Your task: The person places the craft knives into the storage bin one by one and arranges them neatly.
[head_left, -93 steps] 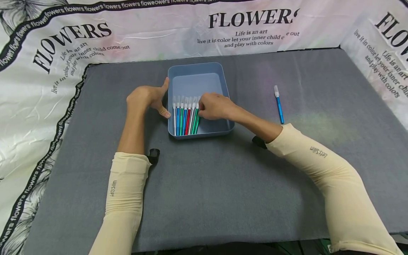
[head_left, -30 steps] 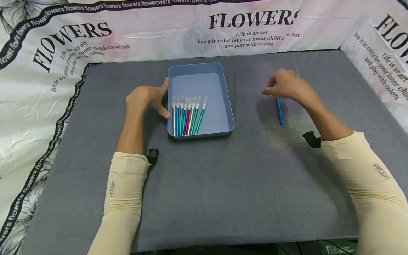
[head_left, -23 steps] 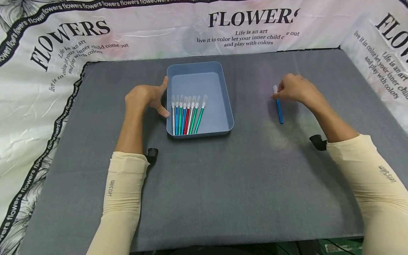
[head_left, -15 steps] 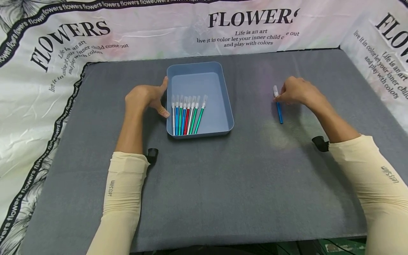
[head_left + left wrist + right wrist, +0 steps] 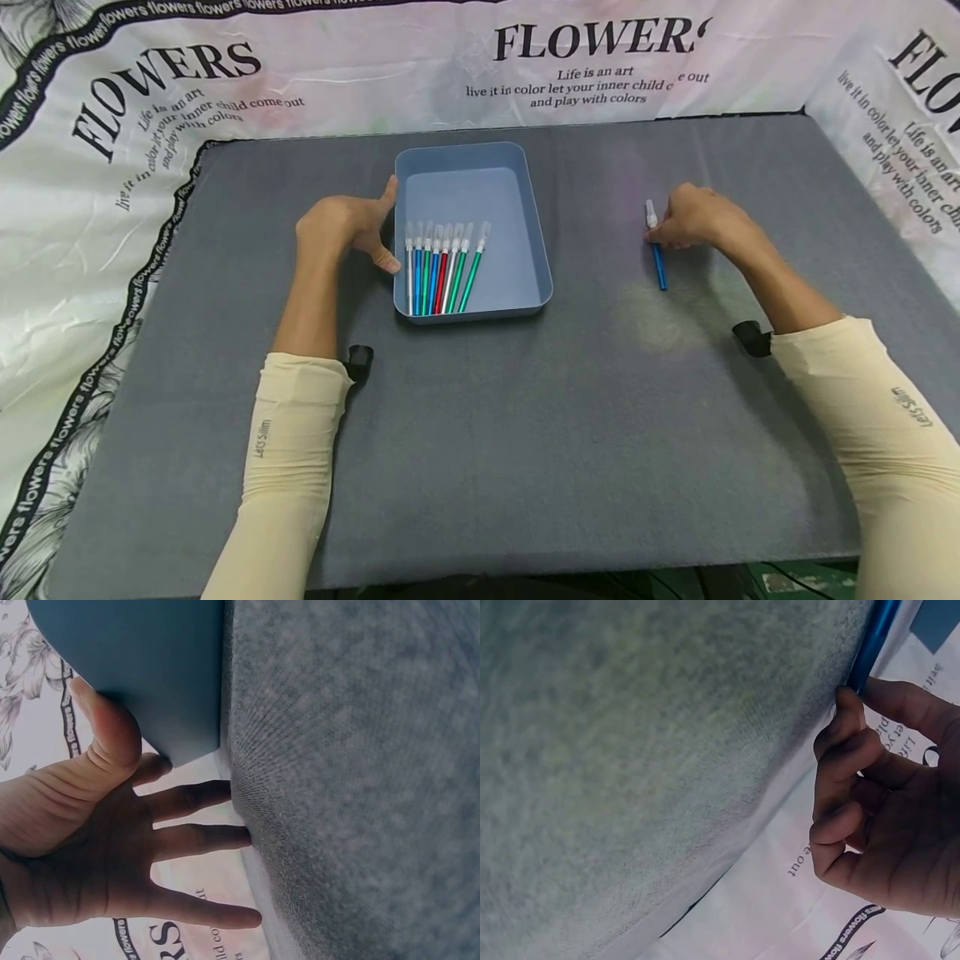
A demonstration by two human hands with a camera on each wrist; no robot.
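Observation:
My right hand [image 5: 693, 218] pinches a slim blue craft knife [image 5: 660, 271] with a clear cap, lying on the grey cloth right of the tray. Its shiny blue handle [image 5: 875, 641] shows between thumb and forefinger in the right wrist view, the other fingers curled. Against the left wall of the shallow blue-grey tray [image 5: 517, 302] rests my left hand [image 5: 341, 227]. In the left wrist view its thumb and forefinger touch the tray wall [image 5: 150, 667], while the other fingers spread straight. Inside the tray stands a row of capped craft knives [image 5: 441, 283] in silver, blue, green and red.
Grey cloth [image 5: 480, 450] covers the table. A white sheet printed with flowers and lettering [image 5: 375, 83] rises along the back and both sides. Black wrist mounts [image 5: 360, 363] sit at both cream sleeves.
From the green knife at the right end of the row, my right hand has moved right, out of the tray, and taken hold of the blue craft knife. The left hand stays put.

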